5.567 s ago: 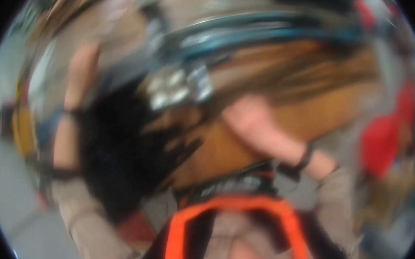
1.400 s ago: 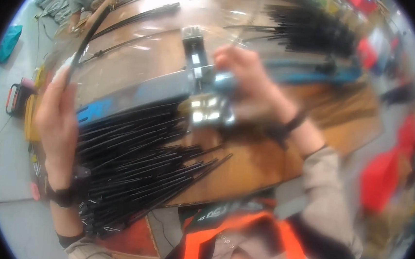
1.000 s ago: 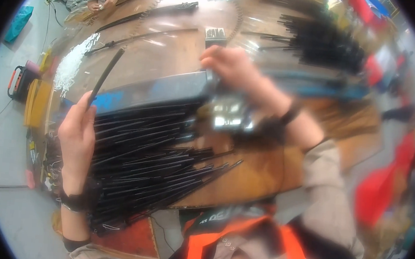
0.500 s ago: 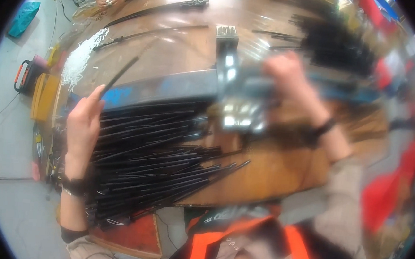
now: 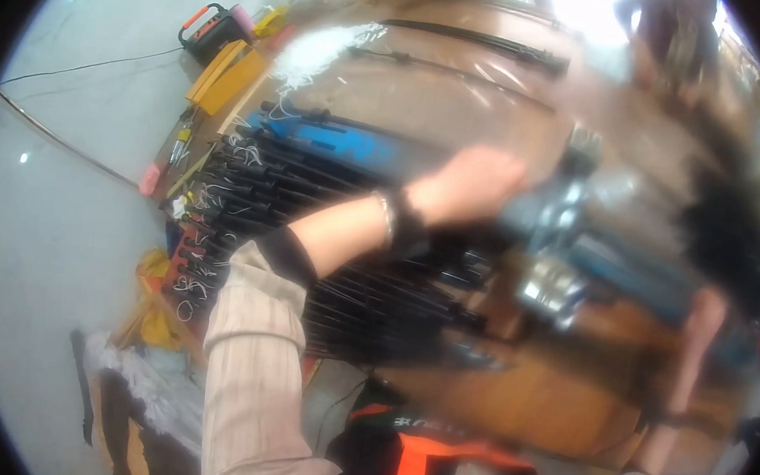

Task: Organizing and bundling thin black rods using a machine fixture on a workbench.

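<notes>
Can't tell how many of your piled black rods (image 5: 375, 304) are done. Left hand (image 5: 469, 186), right hand (image 5: 705, 318): too blurry to say if they're gripping.

Bright; glare whites out the upper right, pale streaks on the table (image 5: 435, 99). Motion blur smears right half, both hands (image 5: 469, 184). Fisheye rim black, edges bowed.

Rods (image 5: 384, 305) lay bodyward of the left hand (image 5: 469, 186); a fixture (image 5: 555, 284) stood to its right; strings (image 5: 323, 52) lay beyond, leftward
</notes>
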Demonstrator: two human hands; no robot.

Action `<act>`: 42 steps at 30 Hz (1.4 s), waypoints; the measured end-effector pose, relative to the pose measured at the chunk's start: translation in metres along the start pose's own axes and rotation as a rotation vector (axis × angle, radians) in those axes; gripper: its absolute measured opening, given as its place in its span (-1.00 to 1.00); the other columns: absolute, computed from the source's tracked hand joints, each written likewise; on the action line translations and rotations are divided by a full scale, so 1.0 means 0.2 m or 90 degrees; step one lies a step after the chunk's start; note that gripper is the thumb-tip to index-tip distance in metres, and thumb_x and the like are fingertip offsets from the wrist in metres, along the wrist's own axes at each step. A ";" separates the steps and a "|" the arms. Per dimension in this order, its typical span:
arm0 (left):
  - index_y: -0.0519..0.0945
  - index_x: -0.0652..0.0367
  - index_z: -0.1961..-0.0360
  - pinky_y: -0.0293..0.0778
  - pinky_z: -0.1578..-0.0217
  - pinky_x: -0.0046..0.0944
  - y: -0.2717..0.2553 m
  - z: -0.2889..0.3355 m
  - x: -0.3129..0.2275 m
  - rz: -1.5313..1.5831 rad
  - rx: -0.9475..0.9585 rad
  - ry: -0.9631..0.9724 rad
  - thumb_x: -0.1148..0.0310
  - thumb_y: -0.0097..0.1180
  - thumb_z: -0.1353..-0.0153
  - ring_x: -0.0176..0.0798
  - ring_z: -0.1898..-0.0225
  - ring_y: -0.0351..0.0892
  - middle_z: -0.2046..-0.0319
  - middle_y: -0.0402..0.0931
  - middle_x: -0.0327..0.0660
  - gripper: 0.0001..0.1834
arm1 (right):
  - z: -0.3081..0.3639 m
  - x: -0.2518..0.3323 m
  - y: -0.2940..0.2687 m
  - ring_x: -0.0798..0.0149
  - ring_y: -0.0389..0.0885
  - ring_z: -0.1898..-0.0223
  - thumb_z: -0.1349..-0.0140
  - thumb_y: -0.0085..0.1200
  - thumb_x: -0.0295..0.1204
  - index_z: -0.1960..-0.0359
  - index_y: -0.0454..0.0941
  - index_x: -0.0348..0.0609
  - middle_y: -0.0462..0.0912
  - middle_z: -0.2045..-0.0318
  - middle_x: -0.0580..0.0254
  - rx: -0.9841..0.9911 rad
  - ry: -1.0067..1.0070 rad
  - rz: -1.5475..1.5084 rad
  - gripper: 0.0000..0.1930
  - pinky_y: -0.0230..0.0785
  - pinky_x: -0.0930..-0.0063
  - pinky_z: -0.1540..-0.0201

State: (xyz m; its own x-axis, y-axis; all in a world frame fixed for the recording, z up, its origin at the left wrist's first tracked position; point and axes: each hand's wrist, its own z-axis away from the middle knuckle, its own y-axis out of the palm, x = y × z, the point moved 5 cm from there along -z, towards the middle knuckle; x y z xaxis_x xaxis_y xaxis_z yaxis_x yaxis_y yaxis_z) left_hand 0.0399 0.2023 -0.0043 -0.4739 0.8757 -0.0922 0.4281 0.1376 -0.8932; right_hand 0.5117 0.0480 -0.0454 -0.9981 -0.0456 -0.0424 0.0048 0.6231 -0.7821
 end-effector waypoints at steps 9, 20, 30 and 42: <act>0.56 0.14 0.44 0.50 0.36 0.04 0.05 -0.07 -0.04 0.099 -0.049 -0.088 0.25 0.12 -0.29 0.09 0.40 0.60 0.49 0.57 -0.08 -0.78 | -0.01 0.04 0.00 -0.03 0.49 0.16 -0.31 0.05 -0.52 0.23 0.51 -0.23 0.53 0.33 0.03 -0.019 0.047 -0.028 -0.93 0.30 0.15 0.00; 0.48 0.10 0.46 0.50 0.48 0.03 0.15 -0.13 -0.04 0.037 0.050 -0.043 0.27 0.10 -0.30 0.12 0.45 0.61 0.52 0.58 -0.06 -0.79 | -0.04 0.57 -0.14 0.07 0.42 -0.29 -0.31 0.05 -0.51 -0.04 0.59 -0.18 0.60 -0.11 0.12 -0.045 -0.077 0.027 -0.72 0.17 0.08 -0.32; 0.55 0.07 0.38 0.54 0.42 0.02 0.16 -0.13 -0.03 0.031 0.130 -0.164 0.41 0.07 -0.25 0.13 0.39 0.65 0.44 0.65 -0.04 -0.94 | 0.09 0.94 -0.13 0.15 0.59 0.04 -0.21 0.20 -0.43 0.11 0.61 -0.17 0.69 0.22 0.23 -0.021 -0.065 -0.199 -0.78 0.27 0.23 -0.04; 0.49 0.12 0.38 0.42 0.44 0.15 0.13 -0.07 -0.01 0.071 0.019 -0.117 0.33 -0.02 -0.35 0.27 0.41 0.56 0.52 0.55 0.08 -0.84 | 0.04 1.05 0.02 -0.03 0.58 0.22 -0.28 0.11 -0.44 0.12 0.58 -0.17 0.60 0.35 0.05 0.033 0.071 -0.517 -0.83 0.41 0.20 0.15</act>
State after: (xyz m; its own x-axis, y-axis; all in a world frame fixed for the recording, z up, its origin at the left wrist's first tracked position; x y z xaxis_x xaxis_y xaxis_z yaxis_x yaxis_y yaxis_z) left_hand 0.0630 0.2115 -0.0214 -0.5582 0.7853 -0.2677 0.4638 0.0279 -0.8855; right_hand 0.3026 0.0346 -0.0629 -0.6926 -0.3869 0.6089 -0.7211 0.3924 -0.5709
